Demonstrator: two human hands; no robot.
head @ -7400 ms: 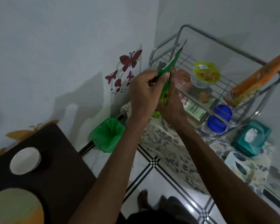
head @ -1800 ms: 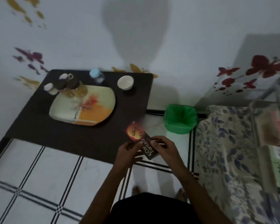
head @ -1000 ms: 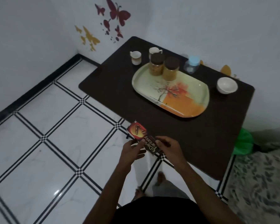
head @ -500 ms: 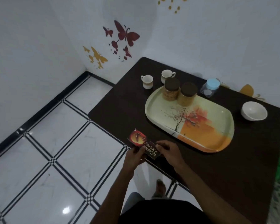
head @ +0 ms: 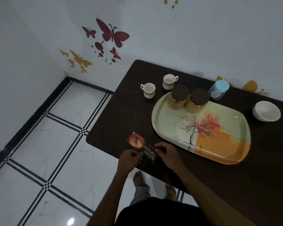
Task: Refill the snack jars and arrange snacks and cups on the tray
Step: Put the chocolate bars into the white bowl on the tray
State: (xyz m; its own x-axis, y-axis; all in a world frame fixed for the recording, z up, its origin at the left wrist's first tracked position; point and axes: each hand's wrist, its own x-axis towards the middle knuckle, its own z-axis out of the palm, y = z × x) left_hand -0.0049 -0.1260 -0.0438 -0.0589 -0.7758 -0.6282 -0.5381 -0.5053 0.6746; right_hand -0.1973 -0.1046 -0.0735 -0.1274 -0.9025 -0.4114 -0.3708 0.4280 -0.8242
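Head view: both hands pinch a dark biscuit packet (head: 141, 146) over the near edge of the dark table (head: 121, 119), left hand (head: 131, 160) on its near end, right hand (head: 167, 156) closed on its right side. Beyond lies the tray (head: 222, 141) bearing two brown-lidded jars (head: 180, 97), with two cups (head: 148, 90) and a white bowl (head: 266, 110) off it.

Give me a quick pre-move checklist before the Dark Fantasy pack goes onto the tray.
1. Grip: left hand and right hand both hold the Dark Fantasy pack: ok.
2. Free space on the tray, near half bare: ok.
3. Two brown-lidded jars upright at the tray's far end: ok.
4. Two cups on tray: not ok, both stand on the table.
5. Pack sealed or opened: cannot tell.
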